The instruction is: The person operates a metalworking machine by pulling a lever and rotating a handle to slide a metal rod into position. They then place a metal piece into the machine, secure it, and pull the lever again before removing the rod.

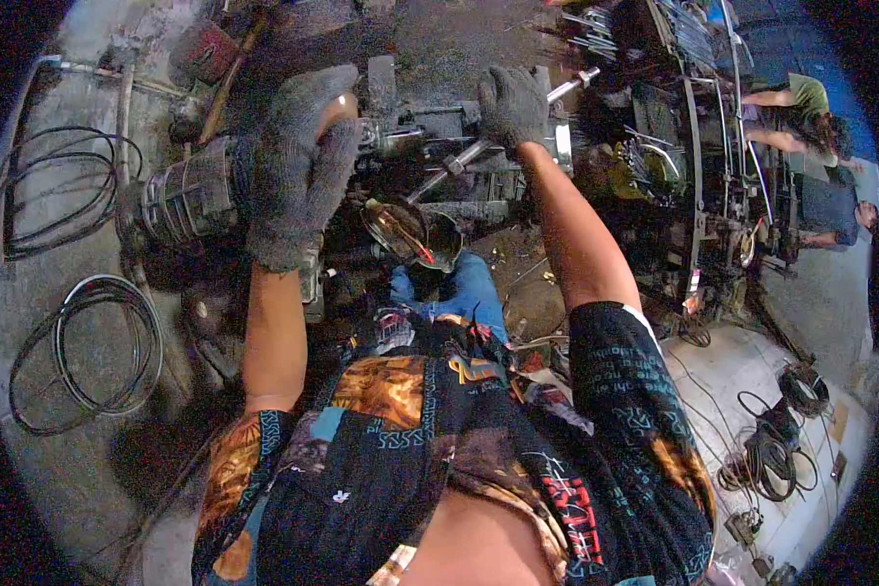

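My left hand (308, 161), in a grey knit glove with bare skin showing through near the thumb, is closed at the left part of a dark, greasy machine (444, 125). What its fingers hold is hidden. A shiny metal bar (471, 156) with thicker collars slants across the machine. Around its middle my right hand (513, 105), gloved the same way, is closed, and the bar's far end sticks out past it to the upper right. Below the bar hangs a round metal pan (446, 242), with a red-tipped item in or beside it.
A ribbed motor housing (190, 192) sits left of my left forearm. Coiled black cable (107, 347) lies on the floor at left. To the right stand a metal rack (698, 186) and a heap of metal pieces (649, 166). Two other people (825, 112) are at far right.
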`<state>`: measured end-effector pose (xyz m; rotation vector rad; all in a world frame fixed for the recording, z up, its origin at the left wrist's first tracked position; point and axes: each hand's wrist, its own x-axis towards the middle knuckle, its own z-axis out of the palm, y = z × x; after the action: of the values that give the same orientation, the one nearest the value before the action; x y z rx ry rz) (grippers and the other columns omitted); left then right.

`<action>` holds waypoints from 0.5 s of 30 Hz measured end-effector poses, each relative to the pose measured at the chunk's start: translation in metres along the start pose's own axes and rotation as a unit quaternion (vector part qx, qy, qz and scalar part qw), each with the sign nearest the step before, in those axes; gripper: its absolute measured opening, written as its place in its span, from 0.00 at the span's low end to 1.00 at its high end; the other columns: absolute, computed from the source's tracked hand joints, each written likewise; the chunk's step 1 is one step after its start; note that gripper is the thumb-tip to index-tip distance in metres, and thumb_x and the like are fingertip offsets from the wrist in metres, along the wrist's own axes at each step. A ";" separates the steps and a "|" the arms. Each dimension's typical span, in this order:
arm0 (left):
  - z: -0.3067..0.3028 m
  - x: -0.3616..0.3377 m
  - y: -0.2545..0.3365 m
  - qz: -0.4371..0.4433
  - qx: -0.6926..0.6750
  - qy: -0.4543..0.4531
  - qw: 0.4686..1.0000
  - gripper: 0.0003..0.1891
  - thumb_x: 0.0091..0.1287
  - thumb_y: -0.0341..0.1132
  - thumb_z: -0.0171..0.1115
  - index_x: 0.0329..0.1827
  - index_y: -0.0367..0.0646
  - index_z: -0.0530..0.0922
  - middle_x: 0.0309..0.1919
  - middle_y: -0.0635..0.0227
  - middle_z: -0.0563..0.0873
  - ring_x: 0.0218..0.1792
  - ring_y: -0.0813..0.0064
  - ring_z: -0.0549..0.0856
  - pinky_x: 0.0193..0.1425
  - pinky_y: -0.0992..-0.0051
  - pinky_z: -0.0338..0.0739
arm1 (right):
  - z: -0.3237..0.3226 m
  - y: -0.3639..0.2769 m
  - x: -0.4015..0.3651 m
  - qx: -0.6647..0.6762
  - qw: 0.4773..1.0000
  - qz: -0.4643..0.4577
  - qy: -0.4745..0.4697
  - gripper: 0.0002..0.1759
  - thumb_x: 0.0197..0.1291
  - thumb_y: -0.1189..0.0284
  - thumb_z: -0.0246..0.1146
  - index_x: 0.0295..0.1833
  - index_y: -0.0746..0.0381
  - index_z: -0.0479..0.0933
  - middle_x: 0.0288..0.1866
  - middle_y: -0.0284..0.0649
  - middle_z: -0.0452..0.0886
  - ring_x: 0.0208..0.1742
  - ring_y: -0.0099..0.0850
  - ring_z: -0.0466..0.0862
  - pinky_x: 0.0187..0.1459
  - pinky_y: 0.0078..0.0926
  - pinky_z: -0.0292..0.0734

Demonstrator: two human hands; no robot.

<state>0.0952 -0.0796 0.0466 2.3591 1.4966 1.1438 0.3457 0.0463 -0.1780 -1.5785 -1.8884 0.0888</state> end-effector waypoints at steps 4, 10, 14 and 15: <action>-0.011 -0.003 0.000 0.059 0.054 0.016 0.997 0.20 0.64 0.27 0.70 0.59 0.42 0.81 0.56 0.57 0.86 0.59 0.55 0.84 0.67 0.61 0.76 | 0.012 -0.010 -0.002 -0.007 1.000 -0.008 -0.016 0.22 0.67 0.55 0.58 0.54 0.60 0.84 0.49 0.47 0.86 0.55 0.47 0.82 0.68 0.46 0.66; -0.021 -0.003 -0.009 0.047 0.066 0.049 0.996 0.18 0.64 0.28 0.69 0.58 0.43 0.81 0.56 0.57 0.86 0.59 0.53 0.84 0.66 0.60 0.76 | 0.017 -0.022 0.002 0.000 1.000 -0.016 -0.022 0.21 0.66 0.57 0.59 0.53 0.59 0.84 0.47 0.47 0.86 0.55 0.46 0.83 0.66 0.45 0.68; -0.031 0.011 -0.013 0.026 0.088 0.033 0.995 0.16 0.66 0.29 0.67 0.57 0.43 0.81 0.56 0.57 0.86 0.59 0.54 0.84 0.66 0.59 0.76 | 0.016 -0.036 0.006 0.005 1.000 -0.007 -0.013 0.20 0.65 0.57 0.60 0.51 0.59 0.85 0.43 0.48 0.87 0.53 0.47 0.83 0.61 0.45 0.71; -0.033 0.006 -0.018 0.019 0.097 0.034 0.994 0.16 0.67 0.29 0.67 0.57 0.43 0.82 0.56 0.57 0.86 0.59 0.54 0.84 0.66 0.59 0.76 | 0.021 -0.040 0.005 0.005 1.000 -0.013 -0.017 0.20 0.65 0.57 0.60 0.51 0.59 0.85 0.43 0.48 0.87 0.53 0.47 0.83 0.61 0.45 0.71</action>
<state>0.0617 -0.0747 0.0646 2.5072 1.6631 1.1453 0.3001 0.0473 -0.1738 -1.5545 -1.9313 0.1125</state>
